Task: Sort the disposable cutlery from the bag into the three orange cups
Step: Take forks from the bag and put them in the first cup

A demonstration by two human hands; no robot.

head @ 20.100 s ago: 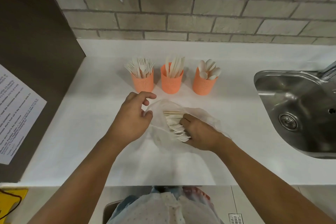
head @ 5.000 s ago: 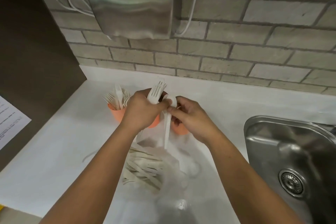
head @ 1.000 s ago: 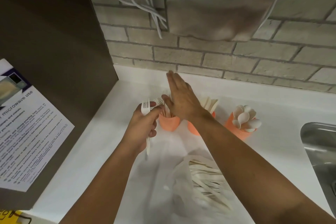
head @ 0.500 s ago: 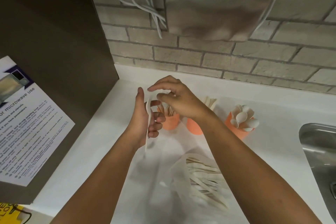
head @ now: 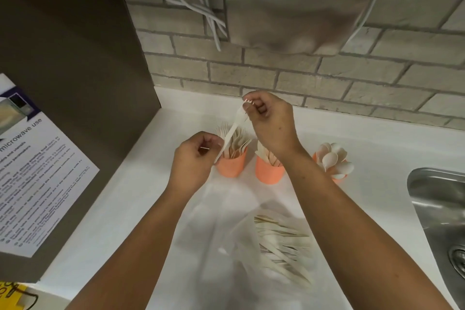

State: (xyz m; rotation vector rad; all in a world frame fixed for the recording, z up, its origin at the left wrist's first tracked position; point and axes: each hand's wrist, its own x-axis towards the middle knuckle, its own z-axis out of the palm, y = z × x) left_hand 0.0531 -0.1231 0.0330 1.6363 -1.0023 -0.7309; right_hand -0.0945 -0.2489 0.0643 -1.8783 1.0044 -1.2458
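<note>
Head view is showing my two bare hands raised over a white counter [head: 130,199], and I am reading it from my left. Far out beyond my left hand [head: 195,161], a printed notice [head: 32,171] is hanging on a dark panel. My left hand is curling loosely, fingers bent toward the palm, and whether its fingertips are actually touching the handle end of the white fork [head: 232,131] I cannot tell. That fork is slanting up from beside my left hand to my right hand [head: 269,123], which is pinching it near the tines between thumb and fingers, the other fingers folded in. Just behind my left hand's knuckles and under the fork, the first orange cup [head: 231,165] is standing crowded with forks. Directly beneath my right wrist the second orange cup [head: 269,171] is holding flat, pale pieces that I take for knives. To the right of my right forearm, the third orange cup [head: 338,173] is holding spoons. Nearer me, between my forearms, the clear bag [head: 226,234] is lying flat with remaining cutlery [head: 281,241] inside it. Farthest right, a steel sink [head: 437,199] is sitting at the counter's edge.
</note>
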